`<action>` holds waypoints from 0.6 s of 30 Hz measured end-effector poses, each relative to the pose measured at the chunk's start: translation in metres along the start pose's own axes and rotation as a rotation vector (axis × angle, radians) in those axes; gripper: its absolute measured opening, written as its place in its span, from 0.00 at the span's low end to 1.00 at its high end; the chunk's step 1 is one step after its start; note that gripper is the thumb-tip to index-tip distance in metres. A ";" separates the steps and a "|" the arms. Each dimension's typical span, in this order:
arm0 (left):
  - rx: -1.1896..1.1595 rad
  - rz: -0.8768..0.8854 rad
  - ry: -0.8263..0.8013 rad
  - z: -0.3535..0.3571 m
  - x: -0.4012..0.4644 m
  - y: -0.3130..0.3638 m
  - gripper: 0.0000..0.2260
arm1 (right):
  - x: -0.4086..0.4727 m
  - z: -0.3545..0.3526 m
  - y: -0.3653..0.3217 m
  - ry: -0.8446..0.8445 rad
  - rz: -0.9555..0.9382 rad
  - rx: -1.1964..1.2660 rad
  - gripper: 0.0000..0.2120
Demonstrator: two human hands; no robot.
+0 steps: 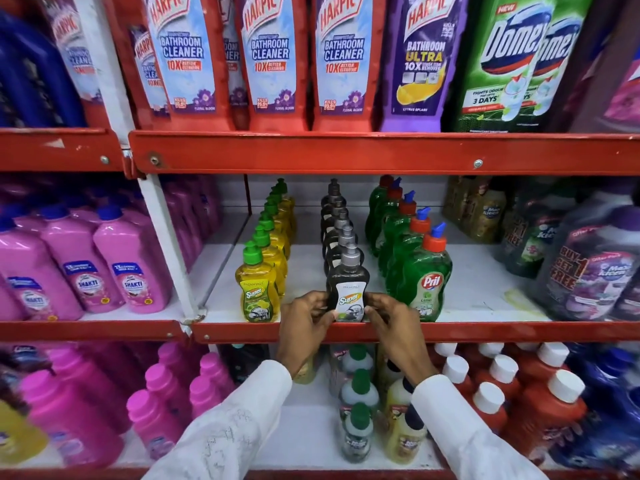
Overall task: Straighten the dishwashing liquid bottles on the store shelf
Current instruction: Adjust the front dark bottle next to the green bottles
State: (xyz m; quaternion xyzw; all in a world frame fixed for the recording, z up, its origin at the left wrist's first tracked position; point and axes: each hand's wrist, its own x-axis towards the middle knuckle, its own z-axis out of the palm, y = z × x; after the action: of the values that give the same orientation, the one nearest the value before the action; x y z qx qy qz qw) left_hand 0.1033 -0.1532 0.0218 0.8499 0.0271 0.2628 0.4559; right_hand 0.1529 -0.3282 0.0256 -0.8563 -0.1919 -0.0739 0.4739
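Three rows of dishwashing liquid bottles run front to back on the middle shelf [485,332]. The front dark bottle [347,284] with a grey cap and white label stands upright at the shelf's front edge. My left hand [304,323] grips its lower left side and my right hand [391,320] grips its lower right side. To its left stands the yellow row, led by a yellow bottle [257,289] with a green cap. On the other side is the green row, led by a green Pril bottle [429,275] with a red and blue cap.
Pink bottles [131,268] fill the bay to the left, past a white upright post [166,237]. Large dark refill packs [588,268] stand at the right. Tall bathroom cleaner bottles [270,57] line the shelf above. More bottles [358,410] stand on the shelf below.
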 end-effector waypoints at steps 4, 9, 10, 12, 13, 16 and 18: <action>-0.020 0.009 -0.034 0.000 -0.001 0.005 0.16 | -0.004 0.000 0.001 0.085 0.001 0.031 0.15; -0.030 0.061 0.172 -0.030 -0.028 0.004 0.10 | -0.031 0.018 -0.025 0.506 -0.126 0.137 0.08; -0.023 0.102 0.279 -0.042 -0.035 0.004 0.08 | -0.035 0.025 -0.033 0.499 -0.165 0.159 0.09; -0.011 0.138 0.483 -0.070 -0.043 -0.005 0.07 | -0.037 0.044 -0.050 0.394 -0.248 0.174 0.09; -0.005 0.119 0.550 -0.083 -0.043 -0.015 0.07 | -0.036 0.057 -0.057 0.323 -0.280 0.168 0.09; 0.031 -0.033 0.499 -0.112 -0.031 -0.047 0.12 | -0.022 0.092 -0.078 0.143 -0.281 0.141 0.12; 0.078 -0.097 0.331 -0.119 -0.023 -0.062 0.17 | -0.011 0.109 -0.084 0.036 -0.238 0.117 0.15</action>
State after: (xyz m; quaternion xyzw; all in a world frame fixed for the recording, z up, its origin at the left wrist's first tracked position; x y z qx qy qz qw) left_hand 0.0387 -0.0331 0.0166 0.8097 0.1528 0.3757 0.4242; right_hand 0.1039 -0.1996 0.0294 -0.7969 -0.2874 -0.1337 0.5143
